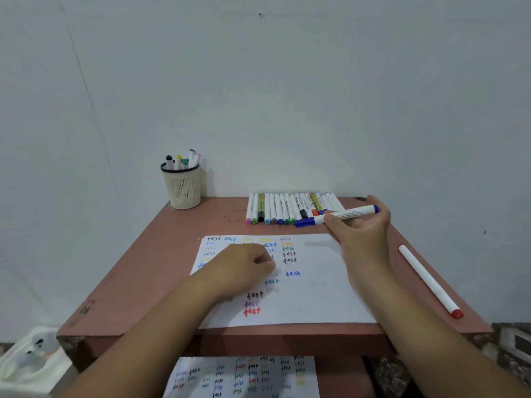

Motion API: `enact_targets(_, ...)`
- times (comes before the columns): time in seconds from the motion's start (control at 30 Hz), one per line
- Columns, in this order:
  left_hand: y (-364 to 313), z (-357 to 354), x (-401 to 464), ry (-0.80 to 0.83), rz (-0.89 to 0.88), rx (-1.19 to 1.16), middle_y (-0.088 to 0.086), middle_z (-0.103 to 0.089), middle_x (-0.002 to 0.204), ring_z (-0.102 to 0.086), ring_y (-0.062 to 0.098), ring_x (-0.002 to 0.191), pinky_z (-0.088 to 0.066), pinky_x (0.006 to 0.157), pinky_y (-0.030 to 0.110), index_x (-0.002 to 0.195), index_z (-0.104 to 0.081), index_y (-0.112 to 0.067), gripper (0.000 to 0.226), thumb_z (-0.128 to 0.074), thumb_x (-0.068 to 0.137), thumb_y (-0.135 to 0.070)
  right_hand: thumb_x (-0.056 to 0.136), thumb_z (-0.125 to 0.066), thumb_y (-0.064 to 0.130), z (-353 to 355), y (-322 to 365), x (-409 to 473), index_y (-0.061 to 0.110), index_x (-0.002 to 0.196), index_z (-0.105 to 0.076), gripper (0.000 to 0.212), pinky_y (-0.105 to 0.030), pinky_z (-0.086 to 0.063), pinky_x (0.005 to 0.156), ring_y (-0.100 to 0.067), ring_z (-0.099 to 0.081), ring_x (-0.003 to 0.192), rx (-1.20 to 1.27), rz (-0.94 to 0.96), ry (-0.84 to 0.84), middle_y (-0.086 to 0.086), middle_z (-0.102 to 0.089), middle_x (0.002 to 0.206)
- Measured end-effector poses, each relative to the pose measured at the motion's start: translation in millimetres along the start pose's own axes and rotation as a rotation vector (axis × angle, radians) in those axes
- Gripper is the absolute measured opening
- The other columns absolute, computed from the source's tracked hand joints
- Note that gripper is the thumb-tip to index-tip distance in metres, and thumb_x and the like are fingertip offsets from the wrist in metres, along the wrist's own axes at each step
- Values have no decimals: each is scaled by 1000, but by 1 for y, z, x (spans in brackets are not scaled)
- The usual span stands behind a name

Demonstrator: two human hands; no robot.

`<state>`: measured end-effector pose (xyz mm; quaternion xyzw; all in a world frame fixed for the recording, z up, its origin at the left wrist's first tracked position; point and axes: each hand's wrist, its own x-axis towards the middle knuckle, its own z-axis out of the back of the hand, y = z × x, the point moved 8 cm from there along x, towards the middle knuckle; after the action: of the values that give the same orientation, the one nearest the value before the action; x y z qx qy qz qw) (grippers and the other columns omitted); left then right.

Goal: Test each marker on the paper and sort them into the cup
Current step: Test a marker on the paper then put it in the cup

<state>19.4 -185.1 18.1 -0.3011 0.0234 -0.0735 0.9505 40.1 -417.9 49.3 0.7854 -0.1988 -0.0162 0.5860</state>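
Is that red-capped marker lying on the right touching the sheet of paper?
Apart. The head view shows the red-capped marker lying on bare table right of the paper, with a strip of tabletop visible between them along its length.

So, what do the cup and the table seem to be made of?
The cup looks like cream plastic mesh with a dark rim: a regular lattice of holes shows in its wall, though painted metal is possible. The table seems painted or laminated wood, matte reddish-brown, with scuffs and chipped corners at the front edge.
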Motion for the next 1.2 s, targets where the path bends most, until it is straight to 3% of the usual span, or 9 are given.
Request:
enact_targets(0.17,16,30,11,-53,-4,-236,-21,-63,116,-59,-1,104,-53,80,26,106,-66,-46,23,-58,91,-61,95,-73,3,-57,32,16,35,140,-31,70,-38,-61,91,-19,-79,90,-55,59,155,-6,-81,96)
enact_targets(0.3,40,89,31,-330,-2,-391,-16,-68,113,-63,3,103,-49,80,20,114,-67,-33,24,-63,95,-45,98,-66,1,-130,45,35,33,139,-34,61,-33,-63,87,-18,-78,94,-94,110,294,-15,-75,109)
enact_targets(0.47,103,144,45,-690,117,-390,-12,-65,116,-62,7,105,-53,92,34,118,-63,-32,31,-59,93,-51,101,-56,7,-237,57,70,32,138,-36,49,-47,-64,83,-17,-75,84,-282,291,386,-12,-65,112)
enact_targets(0.63,147,143,55,-773,126,-230,-9,-61,123,-57,6,104,-45,87,25,128,-57,-25,39,-63,92,-40,99,-59,9,-316,45,84,29,136,-40,47,-51,-62,81,-26,-74,84,-417,434,425,2,-62,90)
enact_targets(0.73,163,145,61,-786,138,-243,-12,-59,122,-55,7,106,-44,86,25,129,-57,-26,43,-65,90,-43,98,-60,10,-345,16,90,27,136,-42,45,-39,-60,79,-24,-72,86,-494,475,464,-3,-65,91)
enact_targets(0.83,167,146,67,-808,129,-231,-12,-59,118,-55,4,101,-44,85,24,128,-57,-27,43,-66,89,-43,100,-57,11,-360,-12,96,24,138,-45,41,-13,-46,59,-1,-64,71,-508,451,483,2,-64,83)
enact_targets(1.0,175,146,71,-890,162,-299,-13,-57,118,-55,5,103,-46,86,28,126,-53,-29,46,-68,86,-45,98,-55,9,-358,-20,104,14,110,-59,13,-5,-41,60,4,-57,68,-443,462,316,7,-60,79)
enact_targets(1.1,192,153,64,-992,251,-408,-10,-55,121,-54,14,114,-48,96,37,123,-52,-27,45,-67,86,-48,94,-56,9,-351,-24,109,15,100,-60,10,-3,-39,56,-1,-53,67,-441,436,241,7,-57,78)
enact_targets(1.2,194,149,69,-936,268,-410,-12,-55,119,-54,13,111,-48,93,34,118,-53,-29,39,-65,87,-48,94,-55,8,-347,-35,113,16,98,-59,10,-5,-38,52,-2,-52,66,-468,411,232,7,-58,79)
